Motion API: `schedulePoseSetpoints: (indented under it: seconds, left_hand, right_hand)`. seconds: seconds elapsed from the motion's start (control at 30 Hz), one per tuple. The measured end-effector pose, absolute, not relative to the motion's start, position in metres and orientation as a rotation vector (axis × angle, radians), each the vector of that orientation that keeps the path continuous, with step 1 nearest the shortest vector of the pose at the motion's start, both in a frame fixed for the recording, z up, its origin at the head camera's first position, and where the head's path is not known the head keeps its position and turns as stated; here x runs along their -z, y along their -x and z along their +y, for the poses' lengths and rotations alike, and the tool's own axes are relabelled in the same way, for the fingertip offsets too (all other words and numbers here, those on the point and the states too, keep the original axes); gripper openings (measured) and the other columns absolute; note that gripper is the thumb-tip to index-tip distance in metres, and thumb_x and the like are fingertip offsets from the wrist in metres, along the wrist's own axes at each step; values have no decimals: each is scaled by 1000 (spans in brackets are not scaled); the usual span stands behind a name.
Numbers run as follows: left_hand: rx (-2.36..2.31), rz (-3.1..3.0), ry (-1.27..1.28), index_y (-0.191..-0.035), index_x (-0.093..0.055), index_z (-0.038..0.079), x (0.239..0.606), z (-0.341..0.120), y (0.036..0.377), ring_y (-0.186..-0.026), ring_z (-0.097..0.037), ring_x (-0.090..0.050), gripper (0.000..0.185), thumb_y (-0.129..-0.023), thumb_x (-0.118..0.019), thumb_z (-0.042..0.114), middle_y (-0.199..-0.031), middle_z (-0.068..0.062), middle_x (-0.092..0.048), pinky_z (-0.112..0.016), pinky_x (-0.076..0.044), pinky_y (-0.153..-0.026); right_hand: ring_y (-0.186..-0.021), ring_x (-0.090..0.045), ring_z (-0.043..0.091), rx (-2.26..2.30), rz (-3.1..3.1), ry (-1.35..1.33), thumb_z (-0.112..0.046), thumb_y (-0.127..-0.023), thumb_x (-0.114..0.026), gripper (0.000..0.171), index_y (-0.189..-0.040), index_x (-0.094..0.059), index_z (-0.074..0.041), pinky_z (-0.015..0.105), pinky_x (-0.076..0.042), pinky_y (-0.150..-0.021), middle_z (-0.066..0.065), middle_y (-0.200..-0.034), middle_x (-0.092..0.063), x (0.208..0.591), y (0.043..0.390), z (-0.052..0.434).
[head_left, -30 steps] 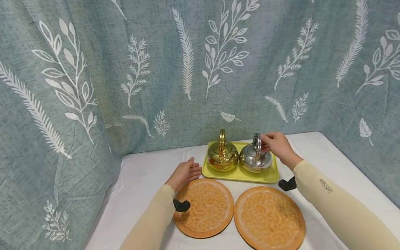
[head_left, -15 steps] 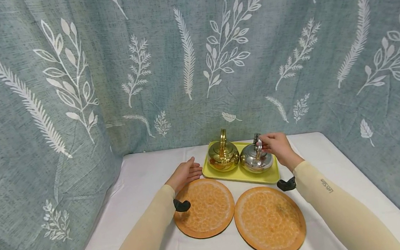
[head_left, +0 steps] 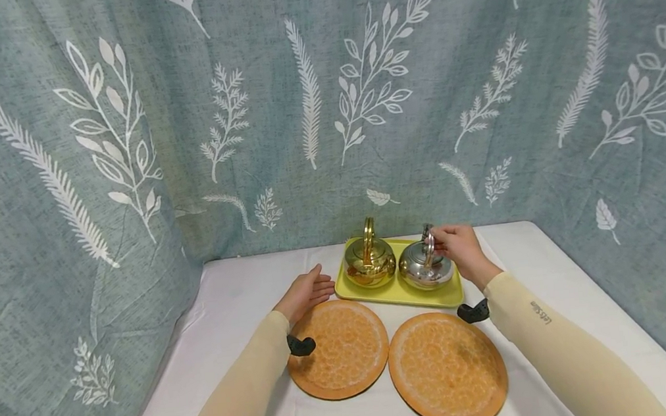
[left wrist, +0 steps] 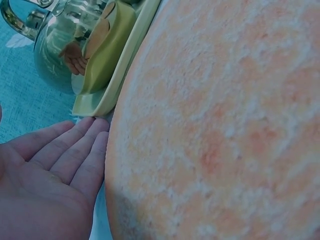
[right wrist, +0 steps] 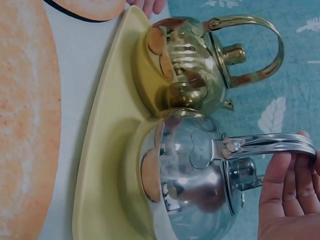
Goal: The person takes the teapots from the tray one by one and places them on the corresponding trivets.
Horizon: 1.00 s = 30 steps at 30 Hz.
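A silver kettle (head_left: 423,267) and a gold kettle (head_left: 369,265) stand upright, side by side, in a yellow tray (head_left: 391,299). My right hand (head_left: 461,249) holds the silver kettle's raised handle (right wrist: 270,142); in the right wrist view its fingers (right wrist: 290,190) bend up around the far end of that handle. The silver kettle still sits in the tray. At the tray's left end, my left hand (head_left: 307,291) lies palm turned inward with straight fingers. In the left wrist view those fingertips (left wrist: 100,125) meet the tray's corner (left wrist: 92,105).
Two round orange mats or boards lie in front of the tray, a left one (head_left: 339,349) and a right one (head_left: 448,370). The left forearm passes over the left one's edge. Behind the white-covered table (head_left: 244,282) hangs a blue-grey leaf-patterned curtain (head_left: 276,107).
The head view has shifted slightly. My right wrist has edged a little to the left, with the hand still at the silver kettle's handle. The left hand, kettles and tray keep their places.
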<state>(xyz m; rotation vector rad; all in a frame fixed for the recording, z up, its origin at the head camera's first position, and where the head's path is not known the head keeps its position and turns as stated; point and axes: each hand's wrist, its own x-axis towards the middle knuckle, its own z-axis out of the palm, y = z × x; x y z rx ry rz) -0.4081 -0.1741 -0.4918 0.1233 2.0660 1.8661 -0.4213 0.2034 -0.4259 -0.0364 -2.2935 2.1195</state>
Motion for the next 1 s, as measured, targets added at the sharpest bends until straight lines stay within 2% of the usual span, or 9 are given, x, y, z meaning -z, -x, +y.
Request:
schedulePoseSetpoints:
  seconds: [0.3,0.57,0.8,1.0]
  left_hand:
    - [-1843,2069,-124,-160,-40,-15,491,-172,409,-148,-41,-49,73,-121,-32,47,-161,-31,-47,-45,-45,-122]
    - [-1835,2078,-140,-159,-39,-16,492,-174,408,-150,-42,-47,73,-121,-29,45,-162,-33,-45,-47,-42,-124]
    - [-1822,2072,-167,-160,-37,-17,491,-175,407,-151,-43,-45,75,-121,-29,47,-163,-33,-42,-48,-39,-126]
    - [-1812,2084,-180,-159,-36,-18,492,-174,408,-152,-43,-44,73,-122,-28,44,-163,-34,-42,-48,-38,-126]
  right_hand:
    - [-84,-72,10,-2130,-2265,48,-15,-116,-58,37,-135,-66,15,25,-63,-74,4,-97,-78,424,416,203]
    - [-85,-72,11,-2174,-2244,19,-13,-116,-57,38,-140,-62,16,25,-63,-75,4,-97,-77,419,415,199]
    - [-84,-72,11,-2152,-2256,6,-14,-115,-58,36,-135,-65,15,25,-62,-73,2,-95,-77,413,410,196]
    - [-85,-71,9,-2148,-2267,-34,-14,-116,-57,38,-140,-62,15,24,-62,-75,1,-94,-77,408,402,198]
